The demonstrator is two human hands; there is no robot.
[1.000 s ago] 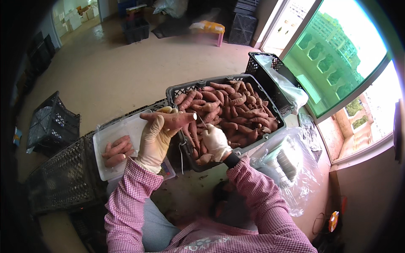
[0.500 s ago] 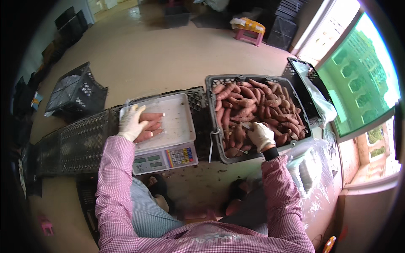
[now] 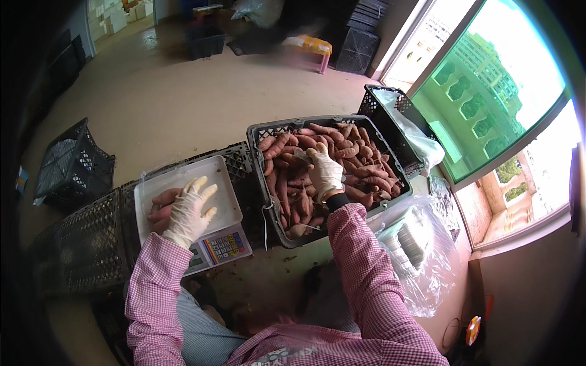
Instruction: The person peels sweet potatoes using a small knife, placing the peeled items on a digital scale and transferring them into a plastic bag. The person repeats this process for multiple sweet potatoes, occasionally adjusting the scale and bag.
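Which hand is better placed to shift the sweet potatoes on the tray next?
The left hand, likely: it's over the white tray, by those sweet potatoes; the right hand is over the black crate.

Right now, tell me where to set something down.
Free: the white scale tray from the left hand to the right rim; floor beyond. Crowded: the tray's left, holding sweet potatoes; the black crate, heaped around the right hand.

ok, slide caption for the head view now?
Gloved left hand over sweet potatoes in a white tray on a scale; gloved right hand over a crate full of more.
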